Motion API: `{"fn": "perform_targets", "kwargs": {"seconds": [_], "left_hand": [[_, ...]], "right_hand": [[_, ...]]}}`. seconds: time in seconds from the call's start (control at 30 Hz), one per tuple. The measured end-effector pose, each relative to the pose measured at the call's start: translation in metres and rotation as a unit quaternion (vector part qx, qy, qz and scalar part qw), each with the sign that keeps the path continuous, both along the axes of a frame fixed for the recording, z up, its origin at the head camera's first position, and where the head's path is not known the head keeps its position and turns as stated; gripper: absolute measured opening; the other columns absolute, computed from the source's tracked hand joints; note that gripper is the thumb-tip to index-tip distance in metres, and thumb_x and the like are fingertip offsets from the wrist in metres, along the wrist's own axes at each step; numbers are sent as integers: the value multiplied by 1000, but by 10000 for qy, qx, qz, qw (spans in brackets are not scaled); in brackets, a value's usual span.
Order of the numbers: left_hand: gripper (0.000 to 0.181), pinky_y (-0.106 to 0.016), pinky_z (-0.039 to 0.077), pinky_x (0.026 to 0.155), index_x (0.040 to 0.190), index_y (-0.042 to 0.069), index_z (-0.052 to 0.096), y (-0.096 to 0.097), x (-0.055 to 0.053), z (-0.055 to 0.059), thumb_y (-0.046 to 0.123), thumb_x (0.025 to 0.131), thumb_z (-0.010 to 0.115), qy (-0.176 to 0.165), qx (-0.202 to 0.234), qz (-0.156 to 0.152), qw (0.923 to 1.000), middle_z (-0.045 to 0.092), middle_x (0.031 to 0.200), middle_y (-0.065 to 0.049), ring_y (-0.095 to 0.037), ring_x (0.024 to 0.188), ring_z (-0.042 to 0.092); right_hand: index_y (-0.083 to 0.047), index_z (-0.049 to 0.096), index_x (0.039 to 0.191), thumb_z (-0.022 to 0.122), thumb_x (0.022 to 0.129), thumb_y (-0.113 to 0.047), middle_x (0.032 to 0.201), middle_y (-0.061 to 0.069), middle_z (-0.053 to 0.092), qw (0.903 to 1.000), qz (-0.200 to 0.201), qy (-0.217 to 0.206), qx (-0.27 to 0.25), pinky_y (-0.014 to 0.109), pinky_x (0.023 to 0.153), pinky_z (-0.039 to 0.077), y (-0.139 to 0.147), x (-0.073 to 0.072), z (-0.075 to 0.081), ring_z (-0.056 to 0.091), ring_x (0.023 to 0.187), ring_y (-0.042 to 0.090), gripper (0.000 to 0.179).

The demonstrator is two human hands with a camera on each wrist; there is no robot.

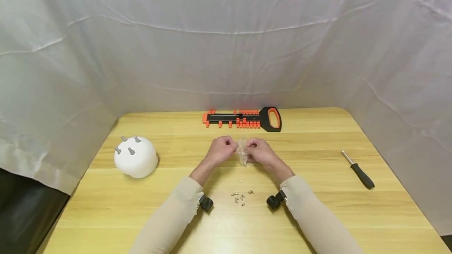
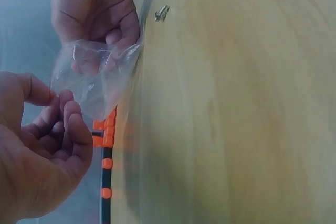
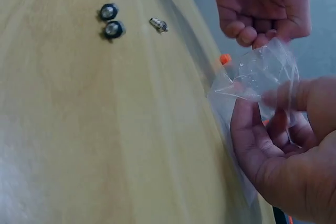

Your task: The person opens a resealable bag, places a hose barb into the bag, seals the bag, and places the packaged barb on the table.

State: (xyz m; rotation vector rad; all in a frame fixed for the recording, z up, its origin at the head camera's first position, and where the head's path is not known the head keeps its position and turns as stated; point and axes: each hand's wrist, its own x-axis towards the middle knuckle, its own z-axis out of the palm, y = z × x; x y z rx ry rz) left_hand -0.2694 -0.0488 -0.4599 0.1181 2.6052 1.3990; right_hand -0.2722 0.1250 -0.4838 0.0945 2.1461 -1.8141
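Between my two hands is a small clear plastic bag point(image 1: 242, 156), held up over the middle of the table. My left hand point(image 1: 221, 150) pinches one edge of it between thumb and fingertips. On the other side, my right hand point(image 1: 260, 151) pinches the bag with thumb and fingers, and the film point(image 3: 268, 74) spreads across the fingers in the right wrist view. Several small metal pieces like screws or bolts point(image 1: 242, 197) lie loose on the wood nearer to me. One small piece point(image 1: 240, 180) lies apart, just below the bag. Whether the bag holds anything, I cannot tell.
Behind the hands lies a black rack with orange clips point(image 1: 233, 118) and a looped handle. A white rounded object point(image 1: 139, 162) with several grey pegs stands at the left. To the right is a screwdriver point(image 1: 361, 175) with a black handle. Pale fabric walls point(image 1: 233, 58) enclose the table.
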Motion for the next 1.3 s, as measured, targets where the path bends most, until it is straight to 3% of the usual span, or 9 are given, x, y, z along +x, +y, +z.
{"fn": "perform_targets", "kwargs": {"seconds": [0.17,0.3,0.47,0.57,0.83,0.93,1.07,1.17,1.3], "left_hand": [[23,-23,32,44,67,14,55,-6,-1,3,24,87,59,408,-675,-96,9968,48,58,3,-10,49,40],[21,-24,33,45,67,15,52,-10,-2,3,22,85,60,637,-1179,-168,9908,47,57,3,-11,48,42],[2,-28,46,64,88,15,60,-10,-4,-1,16,89,60,962,-1244,-821,9841,58,88,-2,-15,76,55],[9,-31,48,75,96,14,67,-7,-4,-2,15,90,60,1215,-1398,-1206,9753,60,99,-5,-17,88,55],[16,-27,48,68,92,14,75,-3,-4,-7,11,88,60,1283,-2163,-1120,9614,72,93,-2,-13,71,56],[17,-27,49,69,91,15,76,-3,-5,-12,9,86,61,1262,-2210,-1052,9613,73,94,-1,-14,73,57],[17,-27,48,63,95,13,75,-4,-7,-14,8,87,61,1193,-1976,-1029,9676,71,89,-4,-15,71,58],[14,-25,46,57,100,13,71,-9,-7,-14,11,90,61,963,-1624,-967,9773,68,85,-4,-14,65,57],[10,-23,44,54,102,14,66,-13,-7,-13,15,92,63,826,-1297,-840,9845,66,81,-2,-11,60,55]], "right_hand": [[0,57,104,46,98,-4,89,8,52,9996,-99,-228,134,28,66,57,-2,2,-3,57,73,16,13],[-3,61,111,50,99,-10,94,10,54,9987,34,-293,417,27,66,57,-6,1,-3,59,74,16,18],[-3,61,116,56,97,-13,94,10,57,9979,271,-259,528,27,65,56,-4,1,-3,61,74,16,22],[-3,61,118,56,97,-13,95,10,58,9980,347,-211,493,27,67,57,-2,1,-3,61,75,16,24],[1,62,121,57,96,-9,105,15,60,9975,507,-208,452,27,71,57,3,2,-4,66,74,14,28],[2,63,121,57,96,-7,104,15,61,9975,473,-305,435,26,70,57,5,2,-4,67,73,13,27],[-1,65,115,61,93,-8,91,12,64,9956,538,-152,747,25,61,54,6,1,-4,63,66,13,24],[-9,64,113,68,89,-12,85,8,63,9895,707,242,1239,25,57,49,7,2,-4,59,64,15,25],[-19,61,122,75,84,-21,95,5,61,9707,936,1138,1898,29,66,48,7,2,-5,59,79,17,40]]}}
